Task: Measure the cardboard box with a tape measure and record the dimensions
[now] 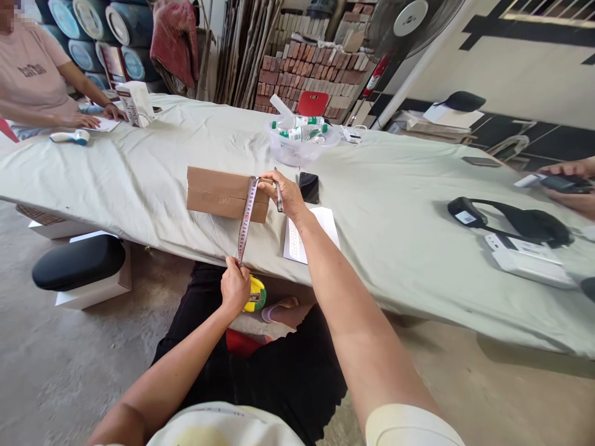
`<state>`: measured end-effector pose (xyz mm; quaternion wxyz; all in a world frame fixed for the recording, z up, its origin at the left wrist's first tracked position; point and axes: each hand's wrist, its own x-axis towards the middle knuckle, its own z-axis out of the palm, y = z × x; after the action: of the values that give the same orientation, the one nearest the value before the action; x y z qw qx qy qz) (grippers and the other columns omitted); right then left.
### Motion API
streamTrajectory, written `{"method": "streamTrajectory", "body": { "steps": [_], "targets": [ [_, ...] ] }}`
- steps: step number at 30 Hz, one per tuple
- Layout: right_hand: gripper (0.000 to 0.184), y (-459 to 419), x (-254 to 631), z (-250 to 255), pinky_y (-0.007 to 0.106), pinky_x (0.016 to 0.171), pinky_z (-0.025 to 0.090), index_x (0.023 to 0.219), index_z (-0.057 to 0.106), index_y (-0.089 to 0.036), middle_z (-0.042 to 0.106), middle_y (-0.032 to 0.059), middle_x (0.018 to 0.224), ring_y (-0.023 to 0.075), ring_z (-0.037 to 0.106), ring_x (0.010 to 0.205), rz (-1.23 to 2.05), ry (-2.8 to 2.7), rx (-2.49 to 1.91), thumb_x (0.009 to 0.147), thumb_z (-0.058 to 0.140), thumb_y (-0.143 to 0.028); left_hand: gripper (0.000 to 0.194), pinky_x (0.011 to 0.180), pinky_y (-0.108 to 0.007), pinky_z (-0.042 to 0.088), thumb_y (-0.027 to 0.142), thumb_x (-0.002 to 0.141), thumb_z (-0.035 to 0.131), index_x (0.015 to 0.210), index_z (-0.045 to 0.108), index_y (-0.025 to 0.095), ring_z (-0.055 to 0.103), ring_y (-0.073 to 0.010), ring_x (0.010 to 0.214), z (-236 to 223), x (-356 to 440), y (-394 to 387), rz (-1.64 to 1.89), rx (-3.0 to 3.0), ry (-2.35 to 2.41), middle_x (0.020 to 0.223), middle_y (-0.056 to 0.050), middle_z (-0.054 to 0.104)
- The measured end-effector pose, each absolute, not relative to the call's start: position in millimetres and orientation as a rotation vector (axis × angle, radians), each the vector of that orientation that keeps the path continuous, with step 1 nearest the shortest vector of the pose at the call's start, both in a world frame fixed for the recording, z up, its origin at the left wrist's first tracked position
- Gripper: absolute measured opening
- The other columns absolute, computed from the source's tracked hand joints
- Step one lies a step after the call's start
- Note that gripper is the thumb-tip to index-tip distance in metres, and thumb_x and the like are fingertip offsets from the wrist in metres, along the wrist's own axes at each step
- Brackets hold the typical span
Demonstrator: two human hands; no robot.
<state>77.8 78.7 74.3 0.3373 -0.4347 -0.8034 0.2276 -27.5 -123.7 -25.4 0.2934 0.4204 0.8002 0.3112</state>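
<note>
A brown cardboard box [214,192] lies on the cloth-covered table in front of me. Across its right part runs the blade of a tape measure [248,217], pulled out toward my lap. My left hand [235,286] is closed on the blade near its yellow and green case, just off the table's edge. At the box's far right edge my right hand [286,195] pinches the blade's end and also holds a pen [278,191]. Beside my right wrist lies a sheet of paper [325,226] with writing on it. A black phone [309,187] rests behind that paper.
A clear plastic basin [290,152] with bottles stands farther back. At right lie a black headset [511,220] and a white box [530,260]. One person [41,80] sits at far left; another person's hands [571,186] hold a device at right. A black case [79,261] sits below the table.
</note>
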Motion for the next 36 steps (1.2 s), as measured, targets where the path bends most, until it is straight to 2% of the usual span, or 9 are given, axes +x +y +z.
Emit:
{"method": "streamTrajectory", "body": {
  "steps": [7, 19, 23, 27, 29, 32, 34, 36],
  "targets": [
    [0.059, 79.2, 78.6, 70.5, 0.041, 0.090, 0.049, 0.117, 0.068, -0.026, 0.075, 0.0068, 0.108, 0.0293, 0.067, 0.101, 0.569, -2.097, -1.127, 0.086, 0.053, -0.074, 0.009, 0.070, -0.031, 0.041, 0.017, 0.093, 0.045, 0.093, 0.044, 0.025, 0.070, -0.0266, 0.086, -27.5, -27.1, -123.8, 0.794, 1.131, 2.188, 0.088, -0.008, 0.073],
    [0.052, 80.5, 78.4, 65.9, 0.037, 0.086, 0.051, 0.116, 0.068, -0.027, 0.075, 0.0051, 0.104, 0.0262, 0.067, 0.096, 0.607, -2.069, -1.085, 0.087, 0.056, -0.069, 0.016, 0.072, -0.031, 0.043, 0.016, 0.089, 0.049, 0.082, 0.041, 0.028, 0.070, -0.0257, 0.082, -31.6, -30.1, -125.5, 0.979, 1.092, 2.102, 0.082, -0.005, 0.071],
    [0.049, 78.9, 76.4, 70.0, 0.037, 0.086, 0.051, 0.116, 0.068, -0.027, 0.075, 0.0054, 0.107, 0.0265, 0.068, 0.096, 0.577, -2.086, -1.142, 0.088, 0.057, -0.065, 0.015, 0.074, -0.031, 0.045, 0.013, 0.088, 0.045, 0.085, 0.040, 0.028, 0.069, -0.0224, 0.080, -39.6, -33.7, -132.1, 1.154, 1.131, 1.908, 0.085, -0.003, 0.076],
    [0.044, 70.7, 75.4, 68.9, 0.041, 0.091, 0.051, 0.123, 0.065, -0.026, 0.073, 0.0064, 0.118, 0.0294, 0.069, 0.104, 0.533, -2.123, -1.178, 0.091, 0.059, -0.056, 0.007, 0.066, -0.028, 0.049, 0.019, 0.088, 0.044, 0.090, 0.044, 0.026, 0.066, -0.0183, 0.069, -50.2, -43.8, -143.5, 1.335, 1.080, 1.687, 0.085, -0.002, 0.076],
    [0.044, 63.9, 74.5, 62.3, 0.044, 0.097, 0.051, 0.127, 0.063, -0.027, 0.067, 0.0067, 0.132, 0.0316, 0.066, 0.115, 0.513, -2.164, -1.170, 0.090, 0.063, -0.050, 0.004, 0.063, -0.027, 0.050, 0.023, 0.089, 0.046, 0.092, 0.044, 0.025, 0.066, -0.0172, 0.067, -51.1, -51.6, -147.4, 1.380, 1.046, 1.616, 0.083, -0.002, 0.075],
    [0.050, 53.7, 71.2, 47.8, 0.051, 0.105, 0.050, 0.134, 0.057, -0.031, 0.047, 0.0045, 0.156, 0.0339, 0.055, 0.134, 0.525, -2.222, -1.163, 0.086, 0.070, -0.041, 0.009, 0.060, -0.026, 0.049, 0.030, 0.091, 0.051, 0.093, 0.046, 0.024, 0.064, -0.0152, 0.062, -43.5, -65.2, -148.1, 1.402, 1.066, 1.515, 0.081, -0.001, 0.074],
    [0.058, 49.3, 69.7, 40.2, 0.053, 0.108, 0.049, 0.140, 0.052, -0.032, 0.036, 0.0036, 0.163, 0.0333, 0.048, 0.141, 0.573, -2.193, -1.157, 0.085, 0.071, -0.039, 0.014, 0.057, -0.025, 0.048, 0.034, 0.091, 0.053, 0.093, 0.046, 0.023, 0.062, -0.0139, 0.059, -33.1, -74.1, -144.8, 1.388, 1.085, 1.434, 0.079, -0.001, 0.073],
    [0.063, 46.9, 72.1, 37.0, 0.051, 0.111, 0.047, 0.145, 0.046, -0.032, 0.036, 0.0040, 0.163, 0.0304, 0.047, 0.142, 0.651, -2.111, -1.116, 0.086, 0.069, -0.041, 0.017, 0.056, -0.024, 0.047, 0.036, 0.090, 0.055, 0.092, 0.046, 0.022, 0.062, -0.0134, 0.058, -20.1, -82.1, -139.0, 1.372, 1.092, 1.362, 0.077, -0.001, 0.073]
  ]
}}
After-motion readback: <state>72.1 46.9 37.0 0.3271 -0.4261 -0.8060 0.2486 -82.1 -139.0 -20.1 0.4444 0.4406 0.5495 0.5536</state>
